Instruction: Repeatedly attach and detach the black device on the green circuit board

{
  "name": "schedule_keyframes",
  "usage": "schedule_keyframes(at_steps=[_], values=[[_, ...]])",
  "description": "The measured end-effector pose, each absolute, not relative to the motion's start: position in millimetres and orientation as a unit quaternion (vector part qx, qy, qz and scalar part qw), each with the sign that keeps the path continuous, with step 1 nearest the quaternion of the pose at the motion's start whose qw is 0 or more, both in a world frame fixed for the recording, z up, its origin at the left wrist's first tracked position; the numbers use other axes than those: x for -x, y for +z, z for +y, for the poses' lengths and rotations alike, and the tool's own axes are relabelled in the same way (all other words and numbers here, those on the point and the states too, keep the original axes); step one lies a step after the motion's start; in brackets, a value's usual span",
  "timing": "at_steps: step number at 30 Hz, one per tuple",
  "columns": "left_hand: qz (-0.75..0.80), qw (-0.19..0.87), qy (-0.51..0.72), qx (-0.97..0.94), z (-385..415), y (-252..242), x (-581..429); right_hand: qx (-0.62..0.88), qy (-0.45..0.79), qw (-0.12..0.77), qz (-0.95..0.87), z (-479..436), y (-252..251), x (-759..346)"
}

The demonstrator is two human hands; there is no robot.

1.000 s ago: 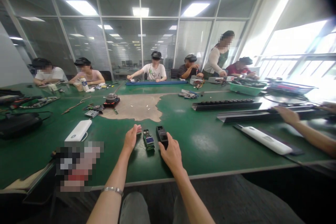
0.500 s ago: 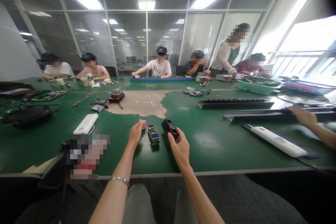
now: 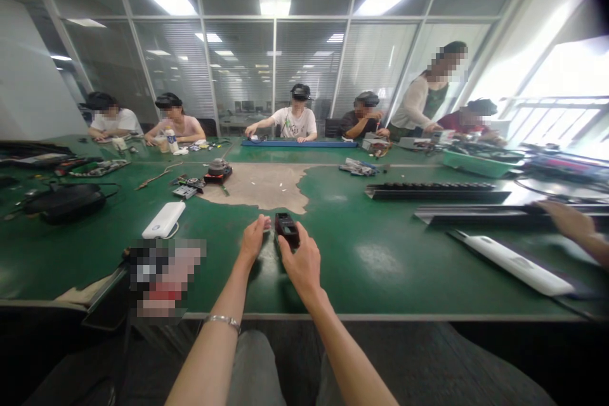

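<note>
My right hand (image 3: pixel 299 260) is closed round a small black box-shaped device (image 3: pixel 287 228), held just above the green table (image 3: pixel 380 266) near its front edge. My left hand (image 3: pixel 253 240) rests on the table right beside it, fingers stretched forward and slightly curled, touching or nearly touching the black device's left side. The small circuit board that lay between my hands is hidden behind the black device and my right hand.
A white power bank (image 3: pixel 164 220) lies to the left. A long white bar (image 3: pixel 516 263) and black slotted strips (image 3: pixel 435 190) lie to the right, where another person's hand (image 3: pixel 568 219) reaches. A black bag (image 3: pixel 64 201) sits far left. Several people sit along the far side.
My right hand lifted the black device off the table and carried it left, over the small circuit board and up to my left hand. The left hand stayed put.
</note>
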State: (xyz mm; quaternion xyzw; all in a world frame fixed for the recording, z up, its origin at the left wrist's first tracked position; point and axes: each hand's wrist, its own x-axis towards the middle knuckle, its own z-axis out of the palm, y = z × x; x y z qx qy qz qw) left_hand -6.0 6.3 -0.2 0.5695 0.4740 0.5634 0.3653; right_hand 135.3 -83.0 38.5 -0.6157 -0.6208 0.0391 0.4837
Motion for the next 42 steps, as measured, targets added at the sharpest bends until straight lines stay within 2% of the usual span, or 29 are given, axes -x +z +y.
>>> schedule_keyframes(at_steps=[14,25,34,42], values=[[0.467,0.336,0.534,-0.619,0.2,4.4,4.9,0.627,0.030,0.438,-0.644,-94.9,13.3,-134.1],[0.462,0.249,0.490,-0.696,-5.4,11.0,5.4,0.626,0.017,0.413,-0.661,-90.5,8.1,-136.0],[0.455,0.274,0.461,-0.711,-9.3,16.5,4.5,0.644,0.029,0.402,-0.650,-95.1,6.6,-138.1],[0.477,0.274,0.503,-0.666,-4.2,10.0,2.9,0.610,0.000,0.430,-0.666,-95.2,2.0,-139.8]])
